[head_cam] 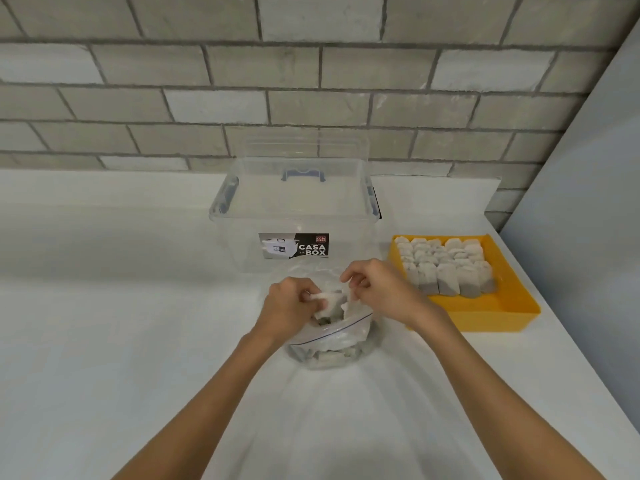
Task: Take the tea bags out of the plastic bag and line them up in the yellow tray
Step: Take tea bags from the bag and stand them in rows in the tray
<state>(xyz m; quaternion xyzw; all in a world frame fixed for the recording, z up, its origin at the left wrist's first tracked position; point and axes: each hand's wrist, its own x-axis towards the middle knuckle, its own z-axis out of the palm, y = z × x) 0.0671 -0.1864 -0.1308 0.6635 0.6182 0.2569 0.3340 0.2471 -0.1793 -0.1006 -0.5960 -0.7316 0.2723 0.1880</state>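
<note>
Over white counter point(138, 306), both hands point(289, 301) point(379, 289) pinch tea bags point(333, 303) inside plastic bag point(346, 336).

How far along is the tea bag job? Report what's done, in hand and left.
Done: rows of tea bags fill most of the tray; its front strip is bare. In hand: the left hand grips a bunch at the mouth of the bag, and the right hand seems to pinch one from it. Left: more lie in the bag.

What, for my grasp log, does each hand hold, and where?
Left hand: tea bag, by its upper end. Right hand: pinching at plastic bag mouth, object unclear.
</note>
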